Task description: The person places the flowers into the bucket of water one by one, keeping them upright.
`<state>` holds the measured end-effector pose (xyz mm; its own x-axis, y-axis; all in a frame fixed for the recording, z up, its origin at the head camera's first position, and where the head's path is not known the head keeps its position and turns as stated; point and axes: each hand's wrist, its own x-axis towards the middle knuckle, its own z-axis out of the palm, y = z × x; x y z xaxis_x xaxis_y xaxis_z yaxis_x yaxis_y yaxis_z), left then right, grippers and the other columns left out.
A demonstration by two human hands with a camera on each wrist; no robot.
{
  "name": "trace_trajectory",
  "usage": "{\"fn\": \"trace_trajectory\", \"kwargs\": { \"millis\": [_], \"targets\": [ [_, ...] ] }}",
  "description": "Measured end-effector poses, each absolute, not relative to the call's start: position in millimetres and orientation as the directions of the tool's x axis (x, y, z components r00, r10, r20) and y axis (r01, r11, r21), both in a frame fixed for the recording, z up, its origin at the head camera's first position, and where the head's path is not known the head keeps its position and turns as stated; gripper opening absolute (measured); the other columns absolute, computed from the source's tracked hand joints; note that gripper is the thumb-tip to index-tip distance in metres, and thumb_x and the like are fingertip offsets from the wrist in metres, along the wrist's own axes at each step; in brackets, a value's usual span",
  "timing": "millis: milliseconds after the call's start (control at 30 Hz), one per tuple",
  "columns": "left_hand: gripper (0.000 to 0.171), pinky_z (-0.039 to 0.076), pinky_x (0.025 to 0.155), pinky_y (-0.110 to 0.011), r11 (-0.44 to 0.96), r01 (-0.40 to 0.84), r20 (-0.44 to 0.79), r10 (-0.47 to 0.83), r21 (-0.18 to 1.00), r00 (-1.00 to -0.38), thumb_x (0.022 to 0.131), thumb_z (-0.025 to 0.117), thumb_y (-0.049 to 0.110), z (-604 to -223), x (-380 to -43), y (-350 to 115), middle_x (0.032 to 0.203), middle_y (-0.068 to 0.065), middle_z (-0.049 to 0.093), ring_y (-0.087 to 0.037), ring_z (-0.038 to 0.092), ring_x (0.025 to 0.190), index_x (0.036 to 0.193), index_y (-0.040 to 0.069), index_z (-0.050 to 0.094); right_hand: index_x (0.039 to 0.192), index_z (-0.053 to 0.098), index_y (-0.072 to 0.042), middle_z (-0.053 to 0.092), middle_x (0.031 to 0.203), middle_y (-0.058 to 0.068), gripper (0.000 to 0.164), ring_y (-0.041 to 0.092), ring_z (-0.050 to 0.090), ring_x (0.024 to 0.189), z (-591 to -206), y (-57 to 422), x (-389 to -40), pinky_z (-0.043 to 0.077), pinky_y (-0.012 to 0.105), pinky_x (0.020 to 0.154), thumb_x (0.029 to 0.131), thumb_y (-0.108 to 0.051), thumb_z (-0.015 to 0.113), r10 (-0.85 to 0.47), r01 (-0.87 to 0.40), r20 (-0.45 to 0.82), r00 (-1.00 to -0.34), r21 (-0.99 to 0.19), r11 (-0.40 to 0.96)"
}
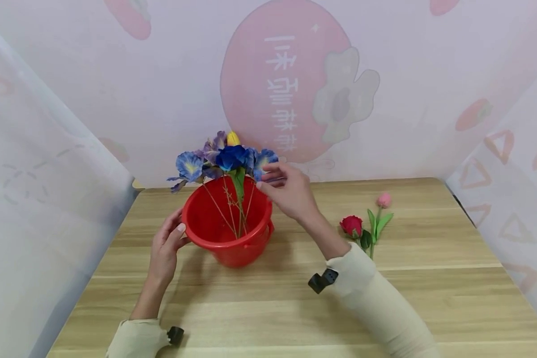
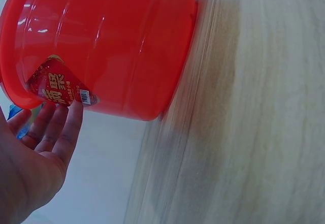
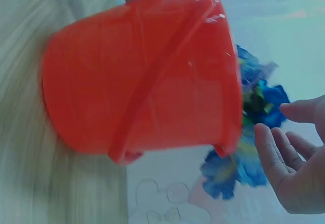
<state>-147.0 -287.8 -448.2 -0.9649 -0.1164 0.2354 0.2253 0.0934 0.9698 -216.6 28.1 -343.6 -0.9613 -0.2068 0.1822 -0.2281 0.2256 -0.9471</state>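
A red bucket (image 1: 233, 257) stands upright on the table, with several artificial flowers leaning inside it. Among them are a blue rose (image 1: 231, 158), a yellow tulip bud (image 1: 233, 138), purple petals (image 1: 214, 145) and a pale-blue iris-like flower (image 1: 189, 166). My left hand (image 1: 163, 251) rests against the bucket's left side, thumb by the rim; in the left wrist view its extended fingertips touch near a diamond label (image 2: 58, 84). Beside the right-hand blue flower (image 1: 265, 160), my right hand (image 1: 292, 191) is raised with spread, loosely bent fingers and holds nothing.
A red rose (image 1: 351, 225) and a pink tulip (image 1: 384, 200) lie on the wooden table (image 1: 447, 298) at the right, partly behind my right sleeve. The bucket's handle (image 3: 152, 76) hangs down its side. A printed backdrop (image 1: 174, 89) stands behind the table.
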Motion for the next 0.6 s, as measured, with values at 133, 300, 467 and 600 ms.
{"fn": "trace_trajectory", "kwargs": {
  "millis": [133, 300, 467, 600],
  "targets": [
    [0.047, 0.065, 0.086, -0.022, 0.089, 0.219, 0.229, -0.121, 0.972, -0.966, 0.112, 0.049, 0.018, -448, -147, -288, 0.140, -0.005, 0.067, -0.015, 0.072, 0.114, 0.157, 0.006, 0.053, 0.140, 0.067, -0.004, 0.075, 0.124, 0.017, 0.044, 0.032, 0.077, 0.109, -343, 55, -210, 0.069, 0.040, 0.079, 0.098, -0.014, 0.079, -0.177, -0.192, 0.162, -0.971, -0.967, 0.166],
    [0.047, 0.065, 0.085, -0.021, 0.092, 0.212, 0.224, -0.137, 0.973, -0.965, 0.112, 0.050, 0.018, -448, -146, -289, 0.139, -0.004, 0.068, -0.015, 0.072, 0.113, 0.156, 0.005, 0.053, 0.141, 0.066, -0.006, 0.074, 0.125, 0.018, 0.044, 0.031, 0.075, 0.110, -349, 97, -199, 0.068, 0.040, 0.082, 0.100, -0.016, 0.076, -0.139, -0.175, 0.149, -0.979, -0.964, 0.199],
    [0.046, 0.065, 0.085, -0.021, 0.089, 0.226, 0.236, -0.128, 0.970, -0.963, 0.112, 0.050, 0.018, -447, -146, -288, 0.137, -0.002, 0.068, -0.013, 0.072, 0.112, 0.156, 0.004, 0.053, 0.141, 0.063, -0.006, 0.072, 0.128, 0.018, 0.045, 0.030, 0.073, 0.113, -363, 140, -187, 0.067, 0.031, 0.081, 0.101, -0.022, 0.076, -0.101, -0.111, 0.086, -0.991, -0.955, 0.276],
    [0.047, 0.065, 0.084, -0.021, 0.080, 0.236, 0.244, -0.117, 0.969, -0.963, 0.111, 0.049, 0.017, -446, -148, -287, 0.135, 0.001, 0.069, -0.011, 0.071, 0.111, 0.155, 0.002, 0.053, 0.143, 0.062, -0.005, 0.072, 0.131, 0.019, 0.048, 0.033, 0.072, 0.118, -376, 170, -174, 0.064, 0.020, 0.082, 0.102, -0.028, 0.074, -0.078, -0.085, 0.060, -0.995, -0.928, 0.362]
  ]
}}
